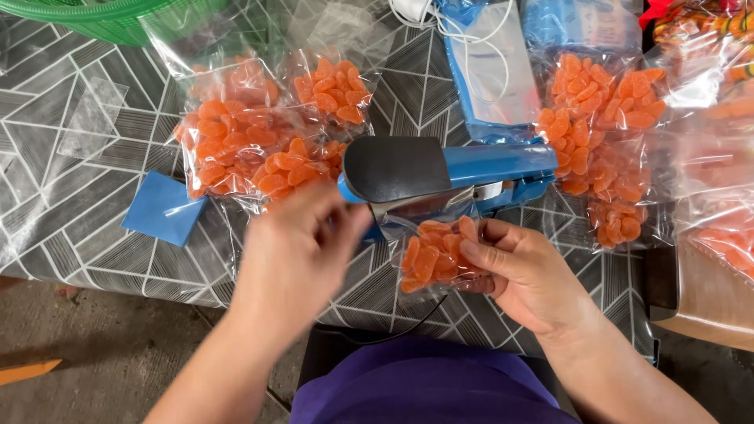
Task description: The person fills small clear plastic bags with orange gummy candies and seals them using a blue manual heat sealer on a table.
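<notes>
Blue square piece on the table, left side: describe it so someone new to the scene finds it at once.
Start at the blue heat sealer in the middle of the patterned table, then look left past the sealed candy bags. The blue square lies flat near the table's front edge, beside the left hand. It alone is opaque, flat and holds no orange candy.

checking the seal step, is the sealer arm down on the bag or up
Up: the sealer arm stands angled above its base, with the bag top lying in the gap.

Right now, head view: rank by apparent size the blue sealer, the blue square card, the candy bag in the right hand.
1. blue sealer
2. candy bag in the right hand
3. blue square card, roughly like the bag; unsure.
</notes>
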